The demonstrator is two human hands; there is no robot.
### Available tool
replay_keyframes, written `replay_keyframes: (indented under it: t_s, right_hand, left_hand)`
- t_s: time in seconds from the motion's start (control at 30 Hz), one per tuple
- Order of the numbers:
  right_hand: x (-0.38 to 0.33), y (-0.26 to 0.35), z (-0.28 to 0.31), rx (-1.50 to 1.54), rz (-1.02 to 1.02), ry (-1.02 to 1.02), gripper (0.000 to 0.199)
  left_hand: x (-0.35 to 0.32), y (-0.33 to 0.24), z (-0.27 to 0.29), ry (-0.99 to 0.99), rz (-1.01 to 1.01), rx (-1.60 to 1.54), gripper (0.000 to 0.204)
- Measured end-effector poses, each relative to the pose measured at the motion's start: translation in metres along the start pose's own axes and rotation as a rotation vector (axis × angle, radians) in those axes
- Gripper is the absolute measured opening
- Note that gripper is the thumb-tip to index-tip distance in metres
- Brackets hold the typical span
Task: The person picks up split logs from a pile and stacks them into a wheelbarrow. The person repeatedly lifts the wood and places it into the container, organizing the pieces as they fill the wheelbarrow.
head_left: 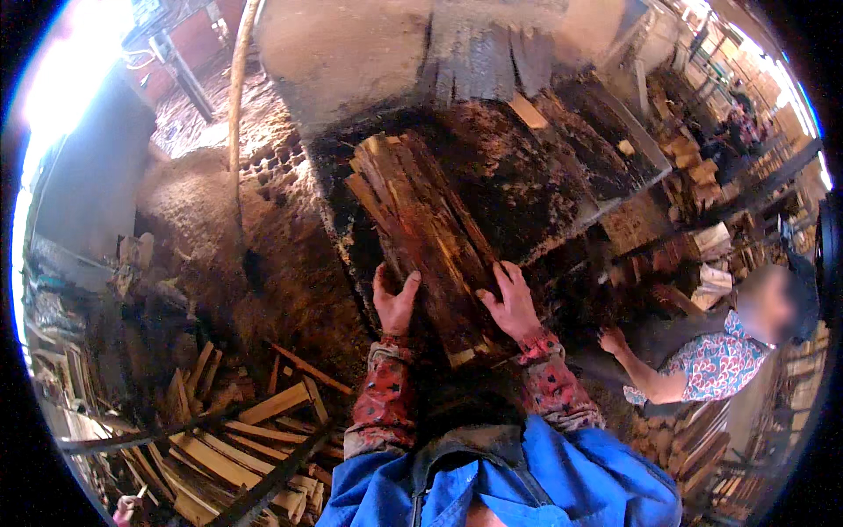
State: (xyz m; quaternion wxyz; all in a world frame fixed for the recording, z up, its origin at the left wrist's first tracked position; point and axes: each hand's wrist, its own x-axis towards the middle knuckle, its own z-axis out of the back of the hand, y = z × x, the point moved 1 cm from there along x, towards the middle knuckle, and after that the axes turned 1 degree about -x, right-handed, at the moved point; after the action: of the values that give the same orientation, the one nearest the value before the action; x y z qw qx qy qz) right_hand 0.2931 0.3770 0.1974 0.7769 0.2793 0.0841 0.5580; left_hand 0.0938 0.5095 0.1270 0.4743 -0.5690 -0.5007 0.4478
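A stack of rough, bark-brown wooden slabs (428, 230) lies lengthwise in front of me, its far end resting over a dark, dirt-crusted bench (544, 189). My left hand (397, 300) presses against the stack's left side, thumb up along its edge. Opposite it, my right hand (513, 303) clasps the right side, thumb on the upper edge. Between them the slabs are held together, the near end pointing at my body. My fingers beneath the stack are hidden.
Grey slabs (496, 66) and a pale wood piece (528, 111) lie on the bench's far part. A pole (236, 114) rises beside sawdust at left. Cut boards (219, 457) fill a rack at lower left. To the right is a co-worker in a patterned shirt (716, 364).
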Motion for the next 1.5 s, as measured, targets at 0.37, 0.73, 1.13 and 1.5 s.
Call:
replay_keyframes:
  t_s: [0.37, 0.73, 1.13, 1.5]
  right_hand:
    - [-0.013, 0.017, 0.006, 0.134, 0.087, -0.063, 0.060]
    - [-0.018, 0.021, 0.012, 0.143, 0.075, -0.002, 0.056]
    - [-0.019, 0.025, 0.008, 0.190, 0.132, -0.045, 0.054]
    - [-0.021, 0.011, 0.001, 0.134, 0.105, -0.037, 0.057]
  left_hand:
    - [-0.020, -0.046, 0.006, -0.015, 0.005, -0.175, 0.066]
    - [-0.016, -0.020, 0.013, 0.011, -0.081, -0.155, 0.070]
    - [-0.024, -0.037, 0.010, 0.035, -0.047, -0.322, 0.066]
    - [-0.019, -0.022, 0.011, -0.032, -0.097, -0.101, 0.062]
